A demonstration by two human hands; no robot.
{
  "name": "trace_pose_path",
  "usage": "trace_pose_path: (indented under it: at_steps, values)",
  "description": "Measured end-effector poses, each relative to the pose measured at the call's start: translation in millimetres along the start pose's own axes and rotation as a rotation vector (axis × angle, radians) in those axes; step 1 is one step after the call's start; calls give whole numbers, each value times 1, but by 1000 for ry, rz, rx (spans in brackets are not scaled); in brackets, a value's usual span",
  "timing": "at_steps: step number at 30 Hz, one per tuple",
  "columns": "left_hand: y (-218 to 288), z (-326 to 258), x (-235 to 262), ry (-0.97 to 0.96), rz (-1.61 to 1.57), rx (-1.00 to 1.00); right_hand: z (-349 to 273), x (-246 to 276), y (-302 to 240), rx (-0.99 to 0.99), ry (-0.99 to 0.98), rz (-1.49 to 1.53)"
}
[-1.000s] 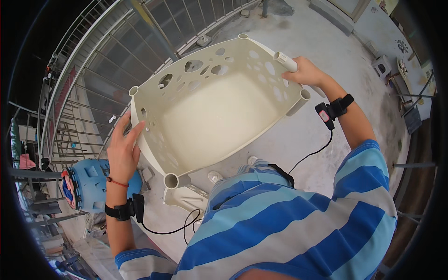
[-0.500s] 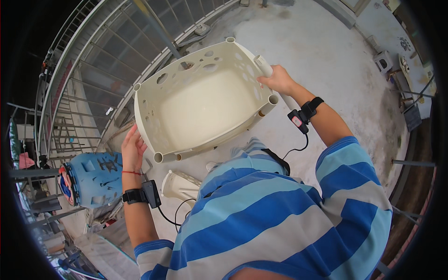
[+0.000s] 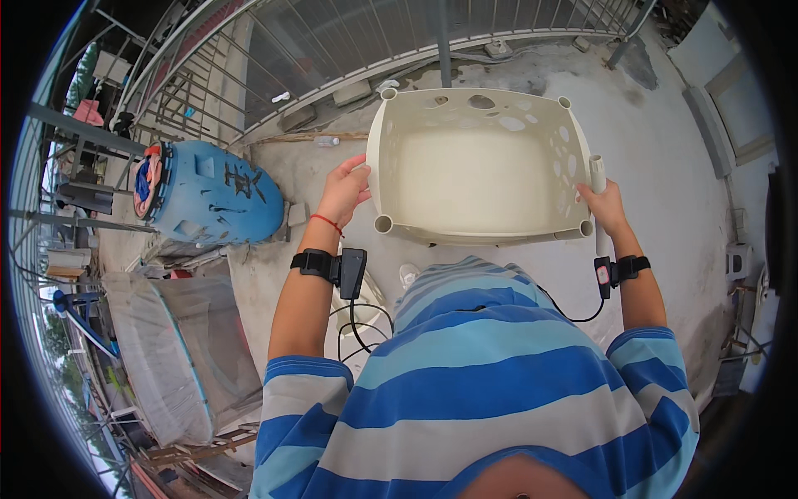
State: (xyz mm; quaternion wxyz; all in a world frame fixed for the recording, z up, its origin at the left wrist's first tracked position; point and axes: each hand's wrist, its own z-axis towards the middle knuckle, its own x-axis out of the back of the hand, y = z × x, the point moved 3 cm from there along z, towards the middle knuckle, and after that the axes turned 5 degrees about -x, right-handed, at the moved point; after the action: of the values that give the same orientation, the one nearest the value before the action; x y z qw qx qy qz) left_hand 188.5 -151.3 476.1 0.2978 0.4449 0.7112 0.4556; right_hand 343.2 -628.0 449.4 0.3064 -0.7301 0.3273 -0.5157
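Note:
A cream plastic basket (image 3: 474,179) with pebble-shaped cut-outs and a round socket at each corner is held up in front of me, its open top toward me. My left hand (image 3: 345,191) is closed at its left wall, with some fingertips hidden by the rim. On the other side my right hand (image 3: 605,204) grips the right wall, one fingertip showing at a cut-out. That hand also clasps a cream plastic tube (image 3: 598,173), which stands along the basket's outside. Below my left wrist, partly covered by arm and cables, another cream plastic piece (image 3: 368,287) sits on the floor.
A blue plastic barrel (image 3: 220,195) with cloth at its mouth lies at the left. Metal railing (image 3: 332,62) curves along the far side, with a grey post (image 3: 445,46) behind the basket. A sheet-covered stack (image 3: 187,349) stands lower left. Pale concrete floor (image 3: 657,158) extends right.
My view has turned left. The basket has gone from tilted to nearly level, its right side swinging nearer me. Both hands stay at its sides, the tube still in the right one.

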Motion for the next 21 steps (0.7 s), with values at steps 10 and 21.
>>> trace_pose_path:
  at_steps: [10, 21]
  values:
    - [-27, -7, -2, 107, -22, 12, 0, -10, 1, 5, -39, 14]
    - [-43, 9, 33, -316, -160, 105, -7, 15, 7, -69, 107, -350]
